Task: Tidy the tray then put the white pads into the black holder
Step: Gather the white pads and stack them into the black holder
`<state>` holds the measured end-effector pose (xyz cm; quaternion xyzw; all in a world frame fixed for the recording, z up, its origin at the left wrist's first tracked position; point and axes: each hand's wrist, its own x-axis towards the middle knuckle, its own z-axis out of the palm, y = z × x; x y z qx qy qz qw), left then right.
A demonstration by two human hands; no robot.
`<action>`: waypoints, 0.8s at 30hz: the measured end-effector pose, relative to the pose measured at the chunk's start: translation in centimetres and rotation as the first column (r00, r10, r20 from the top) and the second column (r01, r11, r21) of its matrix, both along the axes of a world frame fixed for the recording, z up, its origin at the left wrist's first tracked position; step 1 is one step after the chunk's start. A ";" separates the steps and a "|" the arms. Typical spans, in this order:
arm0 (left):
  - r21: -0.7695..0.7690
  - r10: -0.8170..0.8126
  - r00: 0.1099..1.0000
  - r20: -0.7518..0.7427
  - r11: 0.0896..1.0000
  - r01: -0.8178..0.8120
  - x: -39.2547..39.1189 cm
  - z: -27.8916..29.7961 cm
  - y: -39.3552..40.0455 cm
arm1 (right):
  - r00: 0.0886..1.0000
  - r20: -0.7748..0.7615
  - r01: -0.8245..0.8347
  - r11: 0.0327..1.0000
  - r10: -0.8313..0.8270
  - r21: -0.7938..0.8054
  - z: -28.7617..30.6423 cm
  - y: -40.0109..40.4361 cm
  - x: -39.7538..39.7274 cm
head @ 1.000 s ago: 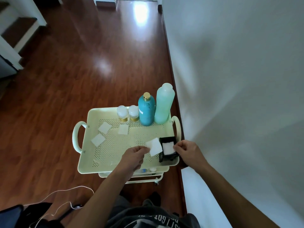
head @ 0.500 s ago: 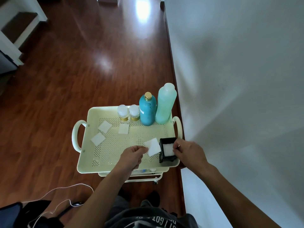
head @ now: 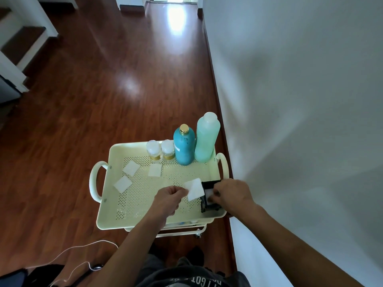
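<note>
step: pad into holder | left hand (head: 165,198) pinches a pad (head: 194,189) just beside the holder (head: 207,195) at the tray (head: 107,214) right corner | right hand (head: 233,193) grips the holder | advice: holder to be steadied, pad laid flat on the one inside | three pads left on tray

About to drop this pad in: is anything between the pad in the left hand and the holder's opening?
Yes. The right hand reaches over the holder, its fingers above the opening, where a pad already sits. The held pad in the left hand is beside the holder's left wall.
</note>
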<state>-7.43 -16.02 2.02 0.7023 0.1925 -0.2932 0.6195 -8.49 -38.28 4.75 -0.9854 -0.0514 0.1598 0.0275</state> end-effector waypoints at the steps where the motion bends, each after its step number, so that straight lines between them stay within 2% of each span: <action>1: 0.008 -0.004 1.000 0.000 1.000 0.004 0.1 0.0 0.0 | 1.000 0.011 0.008 1.000 -0.008 0.007 0.1 0.0 0.0; 6: 0.024 -0.014 1.000 -0.016 1.000 0.015 0.4 0.0 -0.3 | 0.991 0.118 0.049 0.994 -0.060 0.093 0.5 -0.4 -0.3; 11: 0.039 -0.013 0.999 -0.042 0.999 0.014 0.5 0.0 -1.1 | 0.999 0.039 0.031 0.996 -0.035 0.085 -0.1 -0.3 -0.5; 15: 0.067 -0.027 0.999 -0.041 0.997 0.030 0.7 0.2 -1.7 | 0.986 0.157 0.044 0.990 -0.064 0.131 -0.5 -0.9 -1.1; 18: 0.095 -0.078 0.996 -0.033 0.992 0.081 0.6 0.6 -2.7 | 0.954 0.237 0.132 0.967 -0.183 0.216 0.1 -2.2 -1.5; 21: 0.146 -0.131 0.991 -0.003 0.981 0.130 0.7 1.1 -4.3 | 0.936 0.209 0.218 0.935 -0.282 0.280 0.5 -3.3 -1.9; 24: 0.220 -0.193 0.980 0.038 0.959 0.181 0.7 1.2 -5.6 | 0.943 0.145 0.241 0.917 -0.298 0.317 0.3 -3.7 -2.3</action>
